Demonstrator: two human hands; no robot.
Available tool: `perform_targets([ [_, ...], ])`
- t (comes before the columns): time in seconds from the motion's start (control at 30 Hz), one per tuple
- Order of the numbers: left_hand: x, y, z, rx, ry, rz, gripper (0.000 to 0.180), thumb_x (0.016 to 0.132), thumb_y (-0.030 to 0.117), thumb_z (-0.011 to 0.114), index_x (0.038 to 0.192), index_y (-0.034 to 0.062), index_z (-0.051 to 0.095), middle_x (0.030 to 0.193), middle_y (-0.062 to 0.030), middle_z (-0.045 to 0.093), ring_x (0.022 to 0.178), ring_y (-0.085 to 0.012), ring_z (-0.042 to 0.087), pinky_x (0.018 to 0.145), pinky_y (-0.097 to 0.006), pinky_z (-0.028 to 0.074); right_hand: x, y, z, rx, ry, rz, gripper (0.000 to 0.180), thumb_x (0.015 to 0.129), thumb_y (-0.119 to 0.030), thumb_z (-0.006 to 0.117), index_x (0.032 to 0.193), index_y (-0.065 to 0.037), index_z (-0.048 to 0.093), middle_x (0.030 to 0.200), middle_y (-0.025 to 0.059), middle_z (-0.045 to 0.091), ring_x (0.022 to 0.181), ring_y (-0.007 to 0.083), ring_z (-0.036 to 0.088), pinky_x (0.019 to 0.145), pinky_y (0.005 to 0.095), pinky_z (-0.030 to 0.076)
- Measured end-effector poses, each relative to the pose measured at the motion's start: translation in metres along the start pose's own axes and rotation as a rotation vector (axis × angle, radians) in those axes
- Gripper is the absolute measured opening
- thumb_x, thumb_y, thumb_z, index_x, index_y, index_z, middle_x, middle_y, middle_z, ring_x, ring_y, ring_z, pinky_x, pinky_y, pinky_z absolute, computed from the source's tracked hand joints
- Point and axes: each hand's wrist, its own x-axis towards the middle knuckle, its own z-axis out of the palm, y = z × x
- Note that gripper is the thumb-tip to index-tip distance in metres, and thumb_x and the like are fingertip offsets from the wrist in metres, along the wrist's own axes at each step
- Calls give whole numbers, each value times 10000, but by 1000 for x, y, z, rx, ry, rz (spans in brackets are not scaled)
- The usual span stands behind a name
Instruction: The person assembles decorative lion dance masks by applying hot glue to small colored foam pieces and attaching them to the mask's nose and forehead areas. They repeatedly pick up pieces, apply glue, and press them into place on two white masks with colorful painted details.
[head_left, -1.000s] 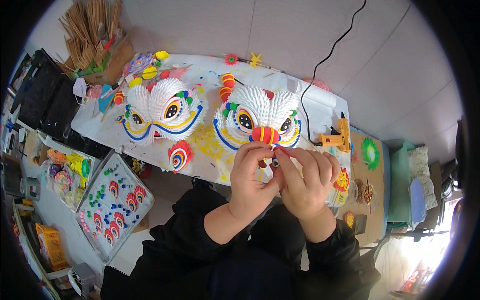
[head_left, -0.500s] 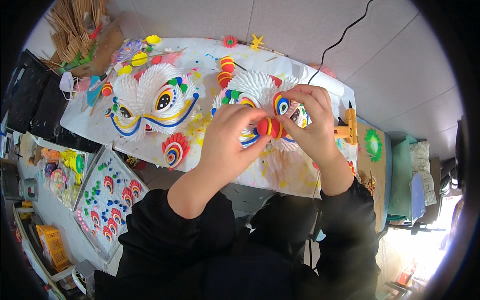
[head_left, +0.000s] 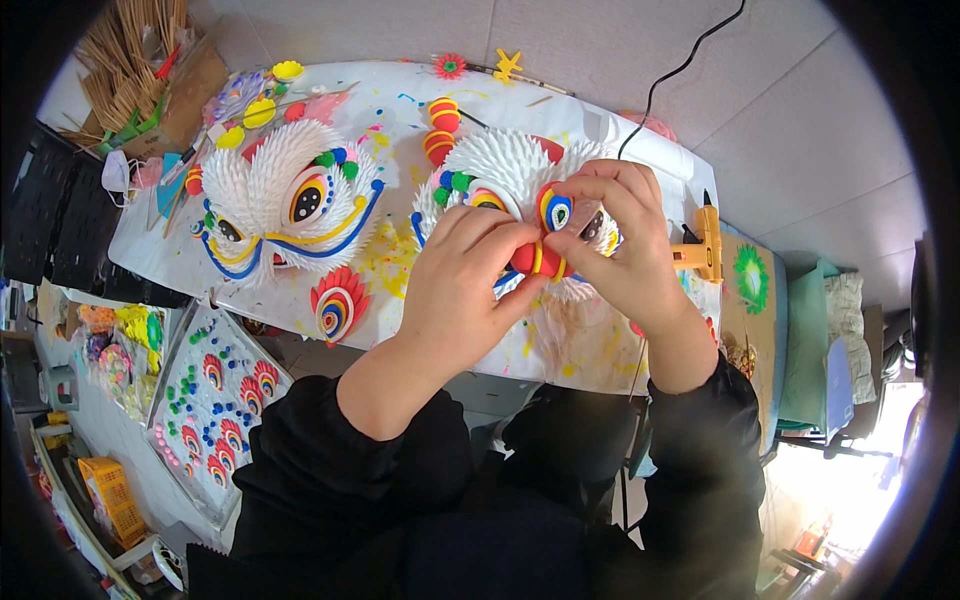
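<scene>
Both hands meet over the right-hand white lion-head mask point(head_left: 510, 155), which has feathery relief and painted eyes. My left hand point(head_left: 450, 275) pinches a rounded red ornament with yellow bands point(head_left: 537, 261) between thumb and fingers. On its other side, my right hand point(head_left: 635, 240) grips the same ornament with the thumb, its index finger curled above. A small disc of blue, white, yellow and red rings point(head_left: 556, 211) shows right by the right fingers; whether it joins the ornament I cannot tell. The hands hide much of the mask's lower face.
Another white lion-head mask point(head_left: 280, 185) lies to the left, with a red flame-shaped piece point(head_left: 338, 305) below it. A yellow glue gun point(head_left: 706, 245) sits at the right. Lower left is a tray of small coloured pieces point(head_left: 215, 400). Wooden sticks point(head_left: 130, 65) fill a box.
The view has shifted slightly, so the masks sit a little further left. Both hands keep hold of the red ornament, with the fingers barely altered.
</scene>
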Motion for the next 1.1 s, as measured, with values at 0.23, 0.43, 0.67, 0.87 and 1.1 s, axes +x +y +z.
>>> perform_targets([
  [0.23,0,0,1,7,23,-4,382,682,98,813,1031,56,663,993,-91,636,929,-299,582,805,-393,464,1,1,-1,10,29,2,261,692,-88,784,941,-88,708,1029,74,647,1001,279,553,896,381,425],
  [0.43,7,-1,3,-40,48,7,304,748,82,750,1035,50,655,919,-93,616,875,-302,573,769,-400,468,2,-1,-4,-11,23,-13,261,686,-87,787,935,-102,711,1011,47,664,986,268,559,899,377,422],
  [0.67,30,-9,3,-31,9,-34,271,748,65,732,1011,52,669,855,-59,639,846,-293,579,783,-398,461,-1,-2,-6,-29,5,-18,264,704,-83,776,957,-107,705,1018,36,665,993,266,568,923,380,415],
  [0.87,36,-11,-1,34,-55,-20,339,735,50,739,1070,64,690,885,-52,652,875,-269,591,770,-373,484,-3,-1,-1,38,36,7,272,695,-71,783,956,-102,712,1022,36,666,978,258,580,912,375,432],
  [1.1,37,-8,-2,71,-65,-4,330,757,2,714,1084,42,694,900,-46,653,901,-237,587,799,-333,473,-6,-1,2,23,78,-11,302,658,-60,801,947,-84,718,1016,40,669,964,262,591,865,371,468],
])
